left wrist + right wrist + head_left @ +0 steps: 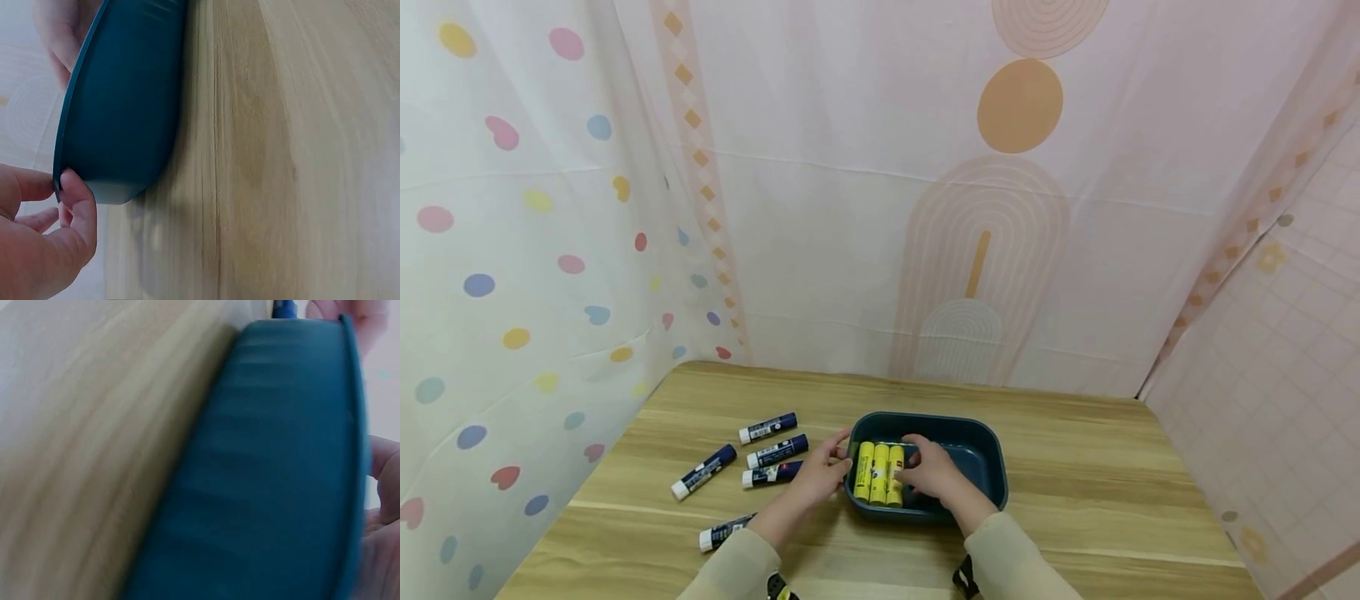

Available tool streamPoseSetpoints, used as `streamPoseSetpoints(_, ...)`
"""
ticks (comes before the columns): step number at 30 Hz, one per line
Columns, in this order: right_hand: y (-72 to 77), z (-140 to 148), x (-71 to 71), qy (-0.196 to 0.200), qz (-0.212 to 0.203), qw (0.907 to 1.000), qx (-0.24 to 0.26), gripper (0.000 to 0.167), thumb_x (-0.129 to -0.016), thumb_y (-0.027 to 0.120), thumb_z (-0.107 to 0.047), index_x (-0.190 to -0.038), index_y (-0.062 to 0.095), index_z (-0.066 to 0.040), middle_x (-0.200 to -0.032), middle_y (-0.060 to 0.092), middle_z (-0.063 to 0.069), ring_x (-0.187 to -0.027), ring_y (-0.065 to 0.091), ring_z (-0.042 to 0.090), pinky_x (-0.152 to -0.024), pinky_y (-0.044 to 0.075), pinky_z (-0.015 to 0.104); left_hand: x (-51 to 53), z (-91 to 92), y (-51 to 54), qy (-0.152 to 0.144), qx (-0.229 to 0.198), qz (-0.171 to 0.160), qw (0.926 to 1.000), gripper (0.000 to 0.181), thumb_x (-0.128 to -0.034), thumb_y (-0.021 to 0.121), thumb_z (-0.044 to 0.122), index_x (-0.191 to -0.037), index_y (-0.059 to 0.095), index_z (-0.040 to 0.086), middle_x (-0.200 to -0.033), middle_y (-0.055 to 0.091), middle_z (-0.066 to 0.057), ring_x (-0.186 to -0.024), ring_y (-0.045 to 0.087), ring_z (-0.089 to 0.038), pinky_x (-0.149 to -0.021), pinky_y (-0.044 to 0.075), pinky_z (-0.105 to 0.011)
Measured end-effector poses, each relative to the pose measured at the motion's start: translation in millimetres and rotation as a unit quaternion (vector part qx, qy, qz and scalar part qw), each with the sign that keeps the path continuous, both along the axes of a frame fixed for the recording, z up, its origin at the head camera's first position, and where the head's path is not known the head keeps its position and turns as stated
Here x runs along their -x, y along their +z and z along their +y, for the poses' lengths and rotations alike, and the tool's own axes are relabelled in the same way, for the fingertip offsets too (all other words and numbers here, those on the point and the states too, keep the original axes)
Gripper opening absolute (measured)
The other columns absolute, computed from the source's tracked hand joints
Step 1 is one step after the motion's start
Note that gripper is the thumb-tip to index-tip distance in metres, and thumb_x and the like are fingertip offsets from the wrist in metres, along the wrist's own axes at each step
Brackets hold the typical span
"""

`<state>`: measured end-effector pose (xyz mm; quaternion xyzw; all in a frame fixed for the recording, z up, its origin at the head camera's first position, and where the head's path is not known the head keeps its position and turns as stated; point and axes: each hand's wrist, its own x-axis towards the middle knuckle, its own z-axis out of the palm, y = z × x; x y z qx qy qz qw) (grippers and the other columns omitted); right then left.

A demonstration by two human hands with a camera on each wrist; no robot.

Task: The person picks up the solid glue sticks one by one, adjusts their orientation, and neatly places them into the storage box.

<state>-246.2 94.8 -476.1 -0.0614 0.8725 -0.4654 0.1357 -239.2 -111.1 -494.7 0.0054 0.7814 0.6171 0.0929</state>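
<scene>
A dark teal box (992,458) stands on the table, with three yellow glue sticks (880,475) lying side by side at its left end. My left hand (822,473) pinches the box's left rim; the left wrist view shows the thumb and fingertips on either side of that edge. Reaching inside the box, my right hand (934,473) holds the rightmost yellow stick, its thumb on the side of the tube. The box wall (275,456) hides much of this hand's fingers in the right wrist view. The sticks are not visible in either wrist view.
Several navy glue sticks with white caps (703,472) lie scattered on the wooden table (1090,500) to the left of the box. One of them (722,533) is partly covered by my left forearm. A patterned curtain (820,250) hangs behind the table.
</scene>
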Motion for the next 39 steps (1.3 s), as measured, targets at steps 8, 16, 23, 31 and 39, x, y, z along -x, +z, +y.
streamPoseSetpoints(8,17.8,36,-6.8,-0.007,0.131,0.9896,-0.06,0.052,-0.086,0.068,-0.014,-0.133,0.05,-0.006,-0.111,0.054,0.015,-0.089,0.055,0.024,-0.07,0.048,0.037,-4.4,-17.2,9.8,0.006,0.075,0.059,0.9954,0.05,-0.0937,0.057,0.009,-0.141,0.042,0.006,-0.105,0.056,-0.012,-0.085,0.059,-0.018,-0.069,0.054,-0.036)
streamPoseSetpoints(16,19.3,84,-11.3,-0.015,0.246,0.9669,-0.068,0.053,-0.088,0.066,-0.012,-0.137,0.048,-0.009,-0.134,0.049,0.017,-0.122,0.047,0.038,-0.099,0.04,0.054,-26.1,-58.1,23.9,-0.07,0.228,0.177,0.9547,0.049,-0.0918,0.062,0.023,-0.137,0.049,0.011,-0.116,0.062,-0.009,-0.101,0.061,-0.022,-0.086,0.051,-0.037)
streamPoseSetpoints(23,5.7,114,-17.3,-0.022,0.212,0.9768,-0.023,0.055,-0.093,0.059,-0.009,-0.143,0.037,-0.002,-0.144,0.031,0.028,-0.128,0.035,0.049,-0.1,0.036,0.061,-46.6,-91.2,23.3,-0.089,0.354,0.203,0.9084,0.048,-0.0889,0.066,0.021,-0.134,0.053,0.015,-0.124,0.057,-0.008,-0.111,0.058,-0.029,-0.092,0.048,-0.047)
streamPoseSetpoints(31,2.4,127,-21.1,-0.06,0.081,0.9936,0.05,0.057,-0.098,0.05,-0.011,-0.147,0.025,-0.001,-0.139,0.031,0.032,-0.106,0.053,0.038,-0.077,0.052,0.04,-58.1,-117.2,16.4,-0.121,0.421,0.22,0.8716,0.052,-0.0832,0.071,0.02,-0.131,0.055,0.006,-0.116,0.058,-0.012,-0.104,0.058,-0.032,-0.086,0.049,-0.048)
streamPoseSetpoints(39,-3.5,125,-24.2,-0.097,0.013,0.9885,0.115,0.05,-0.095,0.046,0.002,-0.143,0.033,0.001,-0.119,0.042,0.025,-0.086,0.052,0.025,-0.064,0.047,0.031,-62.7,-131.3,9.2,-0.175,0.405,0.15,0.8847,0.057,-0.0773,0.076,0.016,-0.13,0.056,0.008,-0.115,0.055,-0.017,-0.102,0.056,-0.036,-0.082,0.049,-0.052)
